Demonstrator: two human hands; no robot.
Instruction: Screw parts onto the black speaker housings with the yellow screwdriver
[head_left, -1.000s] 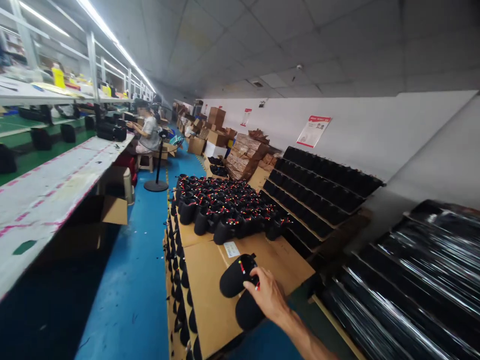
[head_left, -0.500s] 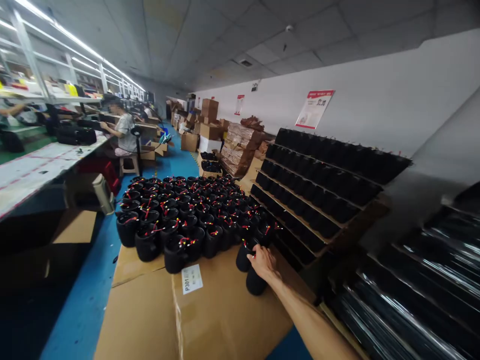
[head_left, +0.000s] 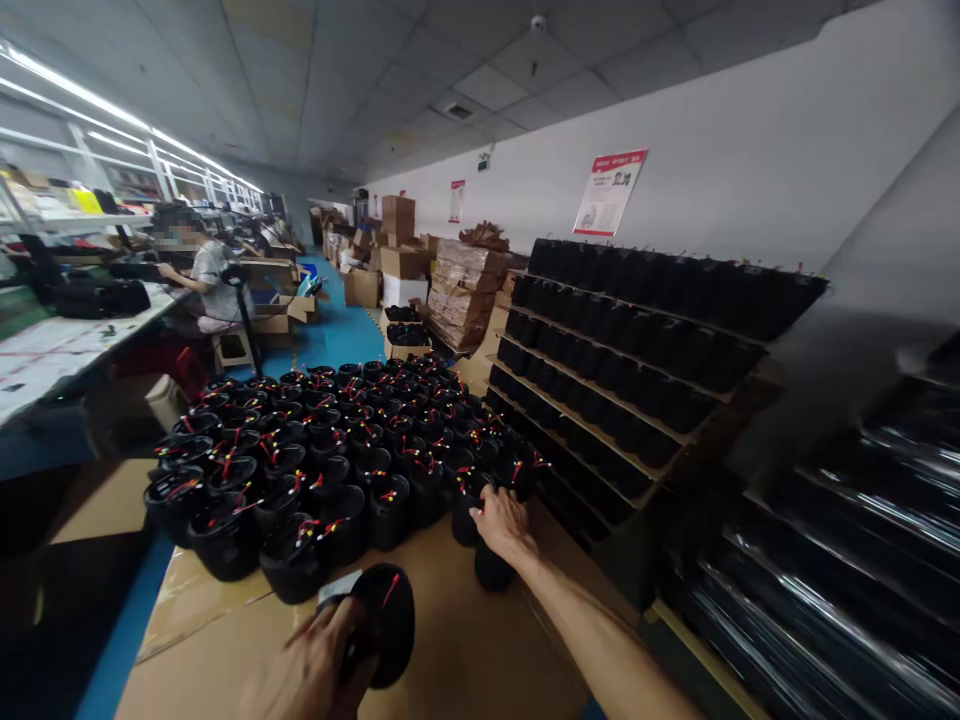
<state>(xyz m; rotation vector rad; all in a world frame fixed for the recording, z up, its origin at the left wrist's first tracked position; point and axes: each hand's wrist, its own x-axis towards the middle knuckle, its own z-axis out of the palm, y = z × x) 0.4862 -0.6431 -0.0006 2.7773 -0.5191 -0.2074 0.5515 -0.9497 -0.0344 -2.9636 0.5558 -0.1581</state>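
From the bottom edge comes my left hand [head_left: 319, 650], blurred and closed on a black cylindrical housing [head_left: 396, 632] with a short red wire; the housing is tilted, its round end turned toward me. My right hand [head_left: 504, 525] reaches over the front right corner of the group, its fingers closed on the top of another black housing [head_left: 493, 570]. Its fingertips are partly hidden. A further housing [head_left: 463, 520] stands just left of that hand. Many similar open-topped black housings [head_left: 292, 565] with red, yellow and white wire ends stand upright together on a cardboard surface [head_left: 450, 640].
To the right a tiered rack [head_left: 600, 415] carries rows of black pieces. Beyond it lie stacked dark, plastic-wrapped items [head_left: 810, 600]. A workbench [head_left: 75, 345] with a seated person [head_left: 214, 280] is at left. Cartons [head_left: 405, 262] line the blue aisle [head_left: 322, 330].
My left hand has come into view at the bottom with a black housing in it. My right hand stays at the same housing. The view has shifted slightly.
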